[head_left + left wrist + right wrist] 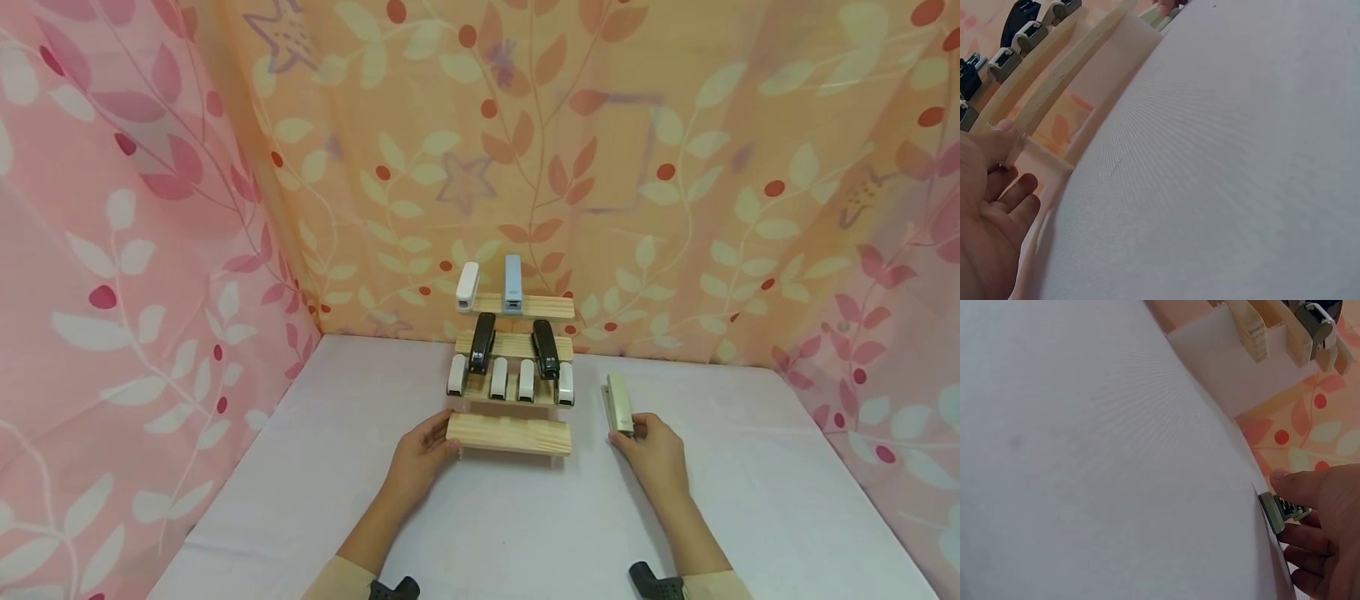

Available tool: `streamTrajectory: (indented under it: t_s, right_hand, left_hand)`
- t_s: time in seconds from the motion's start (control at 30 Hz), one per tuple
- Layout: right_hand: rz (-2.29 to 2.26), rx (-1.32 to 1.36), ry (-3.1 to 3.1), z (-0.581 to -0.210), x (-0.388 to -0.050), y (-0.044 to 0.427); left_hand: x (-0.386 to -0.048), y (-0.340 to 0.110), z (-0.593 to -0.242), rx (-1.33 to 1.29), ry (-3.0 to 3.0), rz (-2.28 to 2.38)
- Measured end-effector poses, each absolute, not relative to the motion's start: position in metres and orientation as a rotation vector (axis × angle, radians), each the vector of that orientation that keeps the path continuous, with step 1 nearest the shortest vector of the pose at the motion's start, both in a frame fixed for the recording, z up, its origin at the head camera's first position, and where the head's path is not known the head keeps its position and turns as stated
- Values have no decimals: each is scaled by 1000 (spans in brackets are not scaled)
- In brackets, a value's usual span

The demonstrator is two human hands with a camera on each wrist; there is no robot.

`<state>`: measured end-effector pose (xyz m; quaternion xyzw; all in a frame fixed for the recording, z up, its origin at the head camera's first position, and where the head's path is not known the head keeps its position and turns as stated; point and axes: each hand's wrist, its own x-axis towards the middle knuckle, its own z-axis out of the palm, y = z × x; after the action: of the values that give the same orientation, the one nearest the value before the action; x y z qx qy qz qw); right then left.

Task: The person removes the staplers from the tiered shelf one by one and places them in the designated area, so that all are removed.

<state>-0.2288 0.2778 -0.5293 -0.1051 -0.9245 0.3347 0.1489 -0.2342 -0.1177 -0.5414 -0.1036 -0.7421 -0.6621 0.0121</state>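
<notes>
A tiered wooden display rack (510, 433) stands on the table. At the left end of its lowest board, my left hand (417, 458) holds the edge, the thumb at the front. The left wrist view shows that thumb against the board (1054, 81) and the other fingers loosely bent. To the rack's right, a pale green stapler (618, 403) lies lengthwise on the table. My right hand (657, 457) grips its near end between thumb and fingers. In the right wrist view the stapler (1275, 512) shows end-on, partly covered by the hand.
On the rack's upper tiers stand a white stapler (467, 286), a light blue stapler (513, 283), two black staplers (482, 342) and several small white staplers (498, 379). A white cloth covers the table (517, 525). Floral curtains (450, 167) hang behind and at both sides.
</notes>
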Motion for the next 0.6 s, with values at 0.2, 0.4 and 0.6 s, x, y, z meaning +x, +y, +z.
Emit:
streamTrajectory:
  t_s: [0.2, 0.4, 0.6]
  right_hand:
    - [1023, -270, -2714, -517, -227, 281]
    - [1117, -244, -2699, -505, -224, 285]
    - [1136, -215, -2635, -488, -220, 281]
  left_hand:
    - [-236, -119, -544, -323, -2318, -2066]
    - [-237, -120, -544, -337, -2309, -2069]
    - [-237, -120, -545, -343, -2296, -2084]
